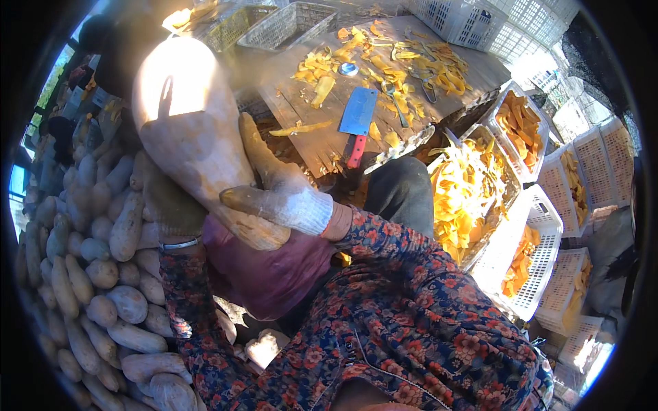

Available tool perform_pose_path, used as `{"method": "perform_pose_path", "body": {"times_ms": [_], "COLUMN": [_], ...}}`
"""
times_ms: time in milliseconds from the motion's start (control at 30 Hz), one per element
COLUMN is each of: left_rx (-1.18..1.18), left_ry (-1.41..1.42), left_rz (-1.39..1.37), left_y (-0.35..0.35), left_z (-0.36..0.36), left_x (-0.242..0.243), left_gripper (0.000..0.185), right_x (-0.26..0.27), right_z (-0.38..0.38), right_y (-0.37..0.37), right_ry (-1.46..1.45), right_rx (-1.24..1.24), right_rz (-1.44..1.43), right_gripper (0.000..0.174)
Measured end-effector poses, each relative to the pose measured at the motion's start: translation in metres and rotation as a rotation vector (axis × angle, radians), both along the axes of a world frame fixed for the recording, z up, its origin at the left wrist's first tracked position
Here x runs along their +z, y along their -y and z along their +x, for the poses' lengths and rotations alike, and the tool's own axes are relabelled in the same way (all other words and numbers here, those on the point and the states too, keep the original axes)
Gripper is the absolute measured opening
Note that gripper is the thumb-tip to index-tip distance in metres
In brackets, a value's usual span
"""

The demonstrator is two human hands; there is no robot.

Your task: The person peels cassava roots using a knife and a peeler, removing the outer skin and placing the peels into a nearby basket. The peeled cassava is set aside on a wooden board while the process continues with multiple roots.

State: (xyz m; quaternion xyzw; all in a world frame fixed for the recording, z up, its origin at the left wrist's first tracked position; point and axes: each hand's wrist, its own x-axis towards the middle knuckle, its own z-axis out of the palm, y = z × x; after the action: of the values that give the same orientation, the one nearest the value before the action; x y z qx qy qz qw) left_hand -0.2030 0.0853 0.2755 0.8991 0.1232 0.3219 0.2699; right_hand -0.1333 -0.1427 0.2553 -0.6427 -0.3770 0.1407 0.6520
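Note:
A large, pale butternut-type squash (180,138) is held up between my hands, tilted, its wide end in bright sunlight and its narrow end towards my lap. My right hand (275,192), in a stained work glove with a white cuff, grips the narrower part, the fingers spread along its side. Against the squash's left side lies my left hand (172,198), in a dark-looking glove with a bracelet at the wrist; its fingers are mostly hidden. On the wooden board (303,138) beyond my right hand rests a cleaver (359,115) with a red handle. A maroon cloth (277,272) covers my lap.
Peels (390,61), a peeler (424,85) and a small round metal object (348,69) lie on the board. A heap of squashes (108,287) fills the left. Plastic crates of orange peelings (468,190) or pieces (519,128) line the right; stacked white crates (478,25) stand behind.

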Motion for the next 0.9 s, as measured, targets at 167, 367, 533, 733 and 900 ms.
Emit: {"method": "perform_pose_path", "body": {"times_ms": [167, 367, 533, 733, 900], "left_rx": [-0.519, -0.451, -0.445, -0.552, -0.549], "left_ry": [-0.128, -0.235, -0.223, -0.221, -0.206], "left_rz": [-1.273, -1.497, -1.613, -0.597, -1.614], "left_y": [0.115, 0.172, 0.176, 0.185, 0.183], "left_z": [0.064, 0.122, 0.144, 0.116, 0.115], "left_x": [-0.019, -0.105, -0.149, -0.169, -0.207], "left_gripper": [0.044, 0.043, 0.049, 0.052, 0.072], "right_x": [-0.052, -0.120, -0.182, -0.190, -0.155], "right_z": [0.017, 0.055, 0.082, 0.095, 0.131], "right_y": [0.056, 0.088, 0.074, 0.065, 0.140], "right_ry": [-0.701, -0.849, -0.941, -0.737, -0.165], "right_rx": [-0.027, -0.154, -0.336, -0.640, -0.486], "right_rz": [0.450, 0.749, 0.677, 0.273, -0.492], "right_gripper": [0.096, 0.074, 0.064, 0.074, 0.064]}}
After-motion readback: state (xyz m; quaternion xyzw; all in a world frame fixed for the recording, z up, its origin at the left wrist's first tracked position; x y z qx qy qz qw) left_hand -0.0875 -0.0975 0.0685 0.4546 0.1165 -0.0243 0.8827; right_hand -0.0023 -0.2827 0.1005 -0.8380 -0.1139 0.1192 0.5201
